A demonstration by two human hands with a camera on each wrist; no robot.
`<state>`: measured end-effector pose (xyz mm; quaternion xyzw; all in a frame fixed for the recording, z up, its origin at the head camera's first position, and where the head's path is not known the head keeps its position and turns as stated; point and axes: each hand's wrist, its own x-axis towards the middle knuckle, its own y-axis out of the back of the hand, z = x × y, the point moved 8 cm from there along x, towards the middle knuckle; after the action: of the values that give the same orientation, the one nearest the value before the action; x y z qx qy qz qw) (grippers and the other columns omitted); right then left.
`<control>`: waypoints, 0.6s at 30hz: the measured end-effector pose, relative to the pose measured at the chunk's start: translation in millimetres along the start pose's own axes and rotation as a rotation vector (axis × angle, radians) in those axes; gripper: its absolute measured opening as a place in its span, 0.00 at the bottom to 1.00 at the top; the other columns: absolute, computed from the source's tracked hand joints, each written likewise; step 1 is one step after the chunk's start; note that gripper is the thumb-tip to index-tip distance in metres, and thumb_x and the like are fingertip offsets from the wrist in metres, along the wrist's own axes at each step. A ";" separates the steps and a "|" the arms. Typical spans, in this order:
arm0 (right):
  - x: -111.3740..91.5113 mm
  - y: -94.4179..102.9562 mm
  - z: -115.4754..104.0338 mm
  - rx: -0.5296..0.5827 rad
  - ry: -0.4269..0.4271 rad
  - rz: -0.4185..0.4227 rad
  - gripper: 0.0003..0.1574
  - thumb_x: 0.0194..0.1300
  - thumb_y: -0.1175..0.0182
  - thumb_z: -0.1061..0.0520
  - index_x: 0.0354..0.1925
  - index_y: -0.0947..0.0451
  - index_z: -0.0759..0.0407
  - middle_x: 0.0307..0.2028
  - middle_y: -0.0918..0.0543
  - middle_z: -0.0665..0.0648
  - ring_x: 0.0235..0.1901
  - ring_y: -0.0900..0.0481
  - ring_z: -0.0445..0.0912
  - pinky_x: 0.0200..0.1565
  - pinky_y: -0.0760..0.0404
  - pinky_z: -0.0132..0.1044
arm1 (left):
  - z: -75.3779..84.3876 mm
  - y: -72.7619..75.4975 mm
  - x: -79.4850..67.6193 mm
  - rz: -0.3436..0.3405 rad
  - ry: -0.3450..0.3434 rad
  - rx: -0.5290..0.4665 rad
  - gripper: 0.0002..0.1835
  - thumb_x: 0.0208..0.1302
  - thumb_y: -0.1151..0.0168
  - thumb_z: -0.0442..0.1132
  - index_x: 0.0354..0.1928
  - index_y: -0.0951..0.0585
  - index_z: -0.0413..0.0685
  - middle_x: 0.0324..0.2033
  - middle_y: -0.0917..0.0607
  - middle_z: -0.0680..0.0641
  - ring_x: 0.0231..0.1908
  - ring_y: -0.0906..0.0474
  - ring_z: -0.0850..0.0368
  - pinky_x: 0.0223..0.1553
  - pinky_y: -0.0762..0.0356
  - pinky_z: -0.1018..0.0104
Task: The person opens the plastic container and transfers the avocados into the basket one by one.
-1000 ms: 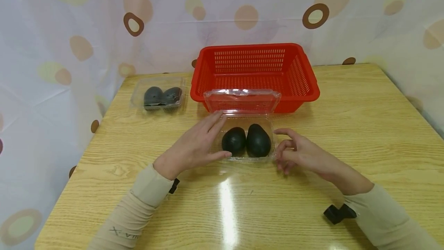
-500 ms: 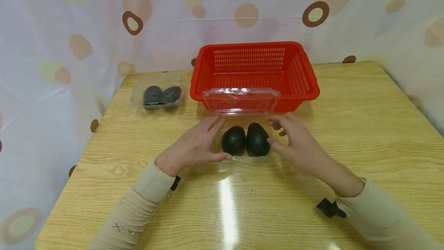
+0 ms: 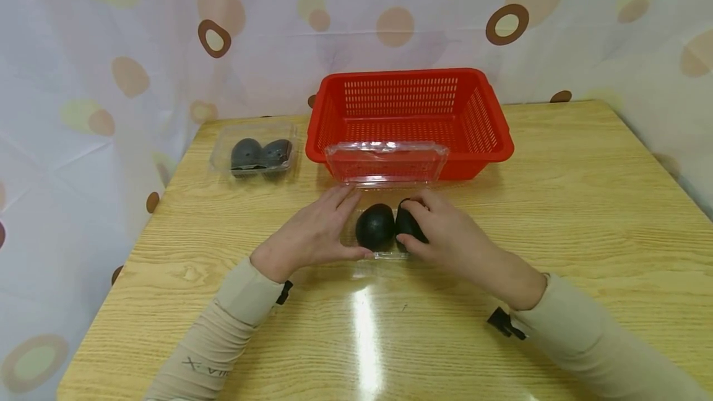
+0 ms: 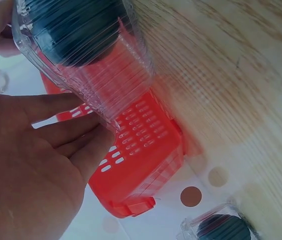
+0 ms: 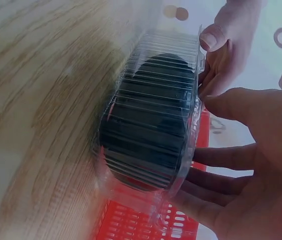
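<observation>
Two dark avocados sit in a clear plastic clamshell box [image 3: 390, 255], whose lid [image 3: 387, 163] stands raised at the back. The left avocado [image 3: 375, 226] shows whole; the right avocado [image 3: 409, 224] is partly covered. My left hand [image 3: 312, 228] rests along the box's left side, fingers extended toward the back and thumb on the front rim. My right hand [image 3: 451, 234] reaches over the right side and grips the right avocado between thumb and fingers. In the right wrist view, my right hand [image 5: 251, 165] reaches over the rim, with the avocado [image 5: 148, 122] behind the ribbed wall.
A red slotted basket [image 3: 409, 157] stands just behind the raised lid. To the left, another clear box [image 3: 223, 141] holds two dark avocados [image 3: 262, 153]. A patterned cloth [image 3: 356, 11] hangs behind the wooden table [image 3: 312, 339].
My right hand has moved left from beside the box, over its right side, and taken hold of the right avocado. The left hand has stayed nearly still.
</observation>
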<state>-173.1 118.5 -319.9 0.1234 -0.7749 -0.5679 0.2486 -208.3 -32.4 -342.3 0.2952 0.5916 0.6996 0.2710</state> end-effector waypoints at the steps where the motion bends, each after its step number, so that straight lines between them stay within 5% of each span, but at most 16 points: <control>1: 0.5 -1.4 -1.1 -0.013 0.008 -0.006 0.32 0.59 0.29 0.49 0.54 0.23 0.69 0.48 0.21 0.65 0.43 0.20 0.54 0.42 0.14 0.46 | 0.1 0.0 -0.2 -0.002 0.002 0.001 0.59 0.54 0.38 0.73 0.76 0.44 0.41 0.75 0.41 0.40 0.75 0.43 0.46 0.72 0.36 0.54; 11: 4.1 -11.9 1.7 0.031 -0.015 -0.109 0.39 0.55 0.25 0.48 0.59 0.25 0.66 0.52 0.21 0.64 0.49 0.20 0.55 0.50 0.15 0.50 | 4.3 2.8 0.2 0.039 -0.041 -0.003 0.58 0.52 0.33 0.70 0.75 0.41 0.42 0.74 0.38 0.41 0.74 0.42 0.46 0.71 0.34 0.54; 18: 9.7 -21.6 9.0 0.099 -0.048 -0.189 0.37 0.55 0.25 0.49 0.58 0.23 0.63 0.54 0.19 0.62 0.50 0.18 0.55 0.53 0.17 0.52 | 3.2 -3.2 1.1 -0.029 -0.032 -0.028 0.56 0.54 0.35 0.70 0.75 0.40 0.41 0.76 0.42 0.40 0.77 0.48 0.45 0.73 0.40 0.53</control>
<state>-188.0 114.2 -340.0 0.1944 -0.7928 -0.5525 0.1688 -206.6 -29.0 -345.0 0.2940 0.5817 0.6988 0.2948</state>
